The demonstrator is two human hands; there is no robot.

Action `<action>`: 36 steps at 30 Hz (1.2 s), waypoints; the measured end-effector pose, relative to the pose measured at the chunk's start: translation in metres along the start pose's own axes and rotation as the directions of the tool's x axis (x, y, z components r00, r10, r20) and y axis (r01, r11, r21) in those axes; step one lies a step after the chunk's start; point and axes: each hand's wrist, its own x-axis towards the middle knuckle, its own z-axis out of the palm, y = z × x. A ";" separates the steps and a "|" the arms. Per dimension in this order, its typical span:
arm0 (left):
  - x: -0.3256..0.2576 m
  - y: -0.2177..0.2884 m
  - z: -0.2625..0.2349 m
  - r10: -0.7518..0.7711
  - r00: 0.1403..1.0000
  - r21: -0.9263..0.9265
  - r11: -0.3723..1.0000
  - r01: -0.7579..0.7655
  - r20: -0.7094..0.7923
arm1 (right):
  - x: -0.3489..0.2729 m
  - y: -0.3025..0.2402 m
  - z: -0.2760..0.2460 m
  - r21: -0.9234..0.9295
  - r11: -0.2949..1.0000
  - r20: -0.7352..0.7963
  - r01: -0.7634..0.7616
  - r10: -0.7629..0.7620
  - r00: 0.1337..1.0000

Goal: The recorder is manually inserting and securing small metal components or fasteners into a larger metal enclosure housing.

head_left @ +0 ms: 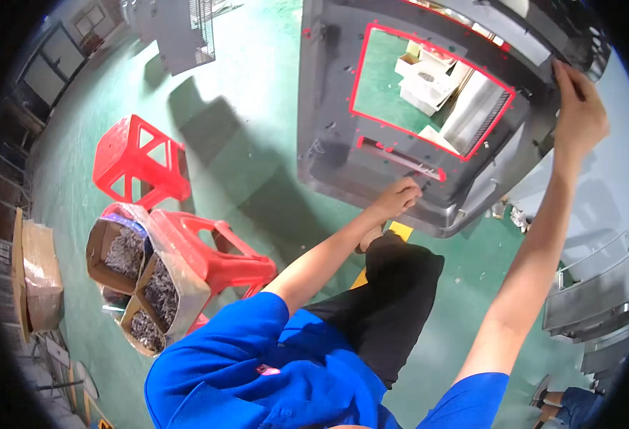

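Observation:
A large dark grey panel (329, 86) stands tilted in front of me, with a big rectangular opening edged in red. Below the opening runs a narrow slot (400, 159) with red ends. My left hand (398, 198) is closed in a pinch just under the slot's right end. Something thin and dark seems to show at its fingertips, too small to name. With raised arm, my right hand (580, 114) grips the panel's upper right edge, fingers bent over it. Part of the panel's far side is hidden.
At left stand two red plastic stools (139, 161). Beside the nearer one, open cardboard boxes (103, 254) hold small grey parts. A grey metal cabinet (179, 36) is at the far left. White boxes (429, 84) show through the opening. Another person's legs (552, 404) appear at lower right.

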 end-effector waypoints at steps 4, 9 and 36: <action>-0.001 -0.012 0.001 0.018 1.000 0.047 0.999 -0.019 0.015 | -0.018 -0.010 -0.010 0.118 0.993 -0.056 0.004 0.002 0.998; -0.015 -0.003 0.001 -0.055 0.998 -0.005 0.998 0.055 0.028 | -0.139 -0.018 -0.024 0.380 0.914 0.052 -0.144 0.135 0.990; -0.045 0.040 -0.014 -0.051 0.982 0.567 0.822 -0.061 0.180 | -0.200 -0.028 -0.048 0.628 0.742 0.030 -0.234 0.278 0.960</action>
